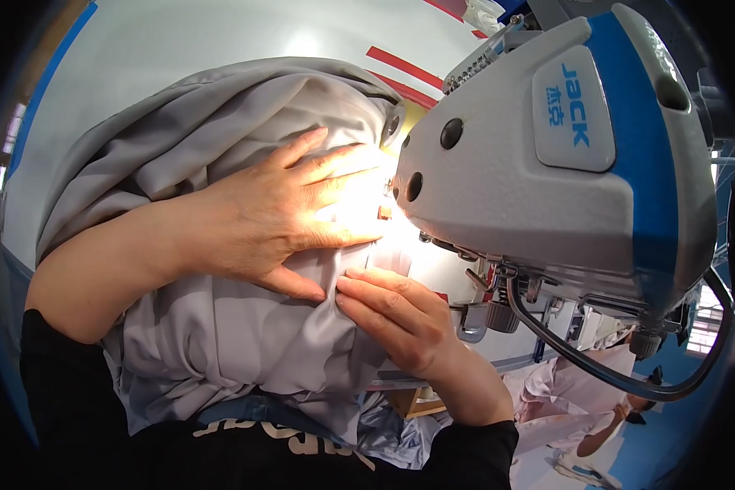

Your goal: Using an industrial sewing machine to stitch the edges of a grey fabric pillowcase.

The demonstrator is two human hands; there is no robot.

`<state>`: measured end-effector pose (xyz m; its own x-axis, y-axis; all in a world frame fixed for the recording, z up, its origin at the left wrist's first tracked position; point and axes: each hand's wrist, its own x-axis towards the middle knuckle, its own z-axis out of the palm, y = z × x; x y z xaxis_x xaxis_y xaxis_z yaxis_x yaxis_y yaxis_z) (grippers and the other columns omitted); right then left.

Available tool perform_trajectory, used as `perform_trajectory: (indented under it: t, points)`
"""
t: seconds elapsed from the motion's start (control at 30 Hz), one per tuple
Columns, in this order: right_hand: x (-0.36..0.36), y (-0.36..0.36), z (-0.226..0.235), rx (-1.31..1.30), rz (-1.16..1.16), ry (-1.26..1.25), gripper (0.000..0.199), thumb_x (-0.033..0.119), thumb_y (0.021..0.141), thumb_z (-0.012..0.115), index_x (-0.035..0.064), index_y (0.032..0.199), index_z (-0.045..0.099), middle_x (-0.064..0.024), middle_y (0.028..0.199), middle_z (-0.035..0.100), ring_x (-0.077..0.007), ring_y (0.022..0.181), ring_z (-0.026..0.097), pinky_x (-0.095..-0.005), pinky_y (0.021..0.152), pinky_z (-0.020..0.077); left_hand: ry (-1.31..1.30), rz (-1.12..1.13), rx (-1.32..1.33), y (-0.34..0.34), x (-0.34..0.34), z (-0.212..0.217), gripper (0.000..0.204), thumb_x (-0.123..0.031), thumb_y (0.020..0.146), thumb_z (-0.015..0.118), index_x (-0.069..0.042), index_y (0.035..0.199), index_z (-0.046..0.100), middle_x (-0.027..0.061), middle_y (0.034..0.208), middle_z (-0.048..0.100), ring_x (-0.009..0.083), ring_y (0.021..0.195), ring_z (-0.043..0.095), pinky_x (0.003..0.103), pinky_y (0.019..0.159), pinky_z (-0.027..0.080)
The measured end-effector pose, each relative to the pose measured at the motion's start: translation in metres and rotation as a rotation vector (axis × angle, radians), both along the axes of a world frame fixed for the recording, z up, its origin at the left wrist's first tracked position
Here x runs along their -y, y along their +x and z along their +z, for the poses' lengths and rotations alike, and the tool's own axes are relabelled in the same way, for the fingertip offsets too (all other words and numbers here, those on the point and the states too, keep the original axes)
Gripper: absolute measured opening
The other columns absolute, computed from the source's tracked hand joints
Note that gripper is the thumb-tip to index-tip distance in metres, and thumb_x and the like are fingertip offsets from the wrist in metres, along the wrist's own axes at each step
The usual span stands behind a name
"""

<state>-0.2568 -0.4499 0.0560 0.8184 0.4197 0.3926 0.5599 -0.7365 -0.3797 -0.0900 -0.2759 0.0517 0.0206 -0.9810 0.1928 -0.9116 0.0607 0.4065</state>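
Cloth [237, 343] plain grey, perhaps lilac-tinged

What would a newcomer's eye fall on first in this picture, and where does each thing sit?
Probably the big white-and-blue sewing machine filling the upper right, with a bright glow at its left end. Next comes the heap of grey fabric bunched across the left and centre. On it, the left hand lies spread, while the right hand touches a fold just below.
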Motion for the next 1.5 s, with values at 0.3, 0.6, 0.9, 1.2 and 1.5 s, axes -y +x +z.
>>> perform_trajectory:
  t: [0.3, 0.6, 0.9, 1.2, 1.5]
  points:
    - [0.002, -0.006, -0.002, -0.013, -0.006, -0.006, 0.024, 0.004, 0.071, 0.063, -0.0001, 0.095, 0.067, -0.0116, 0.103, 0.067, -0.0259, 0.096, 0.066, -0.0354, 0.083, 0.0546, -0.014, -0.066, 0.014, 0.001, 0.004, -0.004, 0.061, -0.047, 0.073, 0.069, -0.019, 0.126, 0.055, 0.0174, 0.141, 0.038, 0.0329, 0.135, 0.03, 0.055, 0.108, 0.022]
    - [0.004, -0.005, 0.002, -0.033, -0.011, -0.108, 0.024, 0.006, 0.072, 0.061, 0.0, 0.095, 0.068, -0.0121, 0.101, 0.068, -0.0263, 0.095, 0.066, -0.0346, 0.081, 0.0547, -0.008, -0.056, 0.028, 0.005, 0.004, -0.004, 0.06, -0.049, 0.074, 0.068, -0.018, 0.125, 0.057, 0.0172, 0.139, 0.04, 0.0364, 0.136, 0.027, 0.056, 0.109, 0.021]
    - [0.004, 0.002, 0.005, -0.079, -0.068, 0.021, 0.025, 0.006, 0.073, 0.059, 0.0001, 0.096, 0.068, -0.0129, 0.101, 0.068, -0.0273, 0.095, 0.067, -0.0337, 0.077, 0.0541, -0.054, -0.013, 0.074, 0.008, 0.01, -0.016, 0.057, -0.048, 0.075, 0.067, -0.019, 0.124, 0.058, 0.0168, 0.136, 0.042, 0.0376, 0.133, 0.03, 0.056, 0.108, 0.021]
    - [0.007, 0.008, -0.012, -0.122, -0.108, 0.083, 0.022, 0.014, 0.068, 0.066, 0.0053, 0.088, 0.067, -0.0086, 0.095, 0.067, -0.0264, 0.092, 0.066, -0.0336, 0.078, 0.0514, -0.232, -0.019, 0.021, 0.024, -0.001, -0.017, 0.033, -0.024, 0.075, 0.068, -0.011, 0.105, 0.062, 0.0093, 0.116, 0.057, 0.0266, 0.113, 0.051, 0.042, 0.105, 0.035]
    - [-0.08, -0.146, 0.005, -0.576, 0.137, 0.021, 0.017, 0.012, 0.073, 0.062, 0.0111, 0.09, 0.065, -0.002, 0.074, 0.05, -0.0187, 0.079, 0.052, -0.0521, 0.111, 0.0264, 0.354, 0.103, -0.117, -0.062, -0.098, 0.004, 0.079, -0.056, 0.084, 0.055, -0.01, 0.145, 0.032, 0.0188, 0.153, 0.02, 0.0382, 0.142, 0.015, 0.057, 0.111, 0.012]
